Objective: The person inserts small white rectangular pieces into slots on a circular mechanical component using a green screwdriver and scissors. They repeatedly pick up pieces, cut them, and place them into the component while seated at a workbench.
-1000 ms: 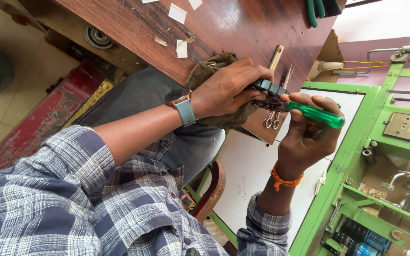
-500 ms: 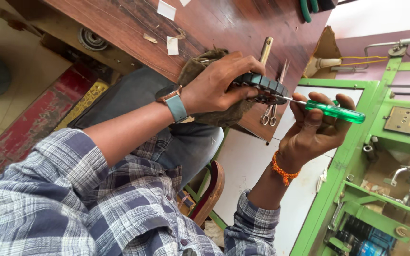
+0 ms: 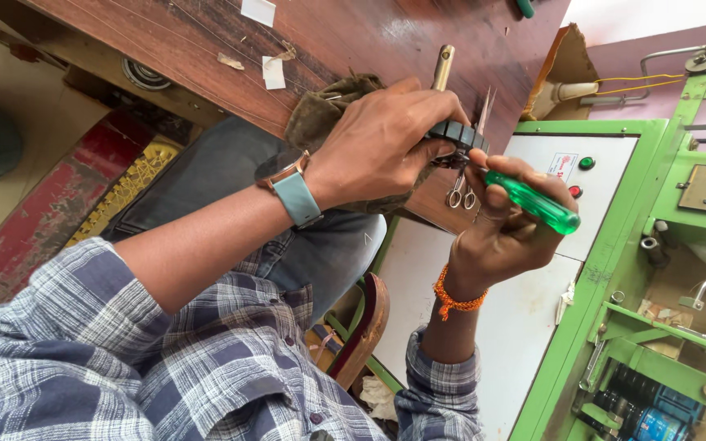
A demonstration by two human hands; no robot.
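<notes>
**Two hands on a small black part at the edge of the workbench**

The person sits at a dark reddish-brown wooden workbench [image 3: 206, 28], legs in grey trousers tucked under it, and works right at its near edge. The left hand [image 3: 382, 147], with a watch on a pale blue strap [image 3: 294, 194] at the wrist, is curled shut around a small black ridged block [image 3: 455, 133], fingers over the top and thumb underneath; only the ribbed end of the block shows past the knuckles. Below and behind that hand lies a crumpled olive-brown cloth [image 3: 320, 114], touching the palm and draped over the bench edge.

The right hand [image 3: 504, 233], wearing an orange thread band [image 3: 455, 298] on the wrist, is closed around the translucent green plastic handle of a screwdriver [image 3: 533, 202]. The handle slants down to the right, and its shaft end points up toward the black block, meeting it just under the left hand's fingertips; the tip itself is hidden, so I cannot tell where it sits.

A small pair of steel scissors [image 3: 459, 192] hangs just under the block, between the two hands. A brass-coloured metal rod [image 3: 443, 67] lies on the bench just beyond the left hand. To the right stands a green-framed machine with a white panel [image 3: 549, 269], bearing a green button and a red one
</notes>
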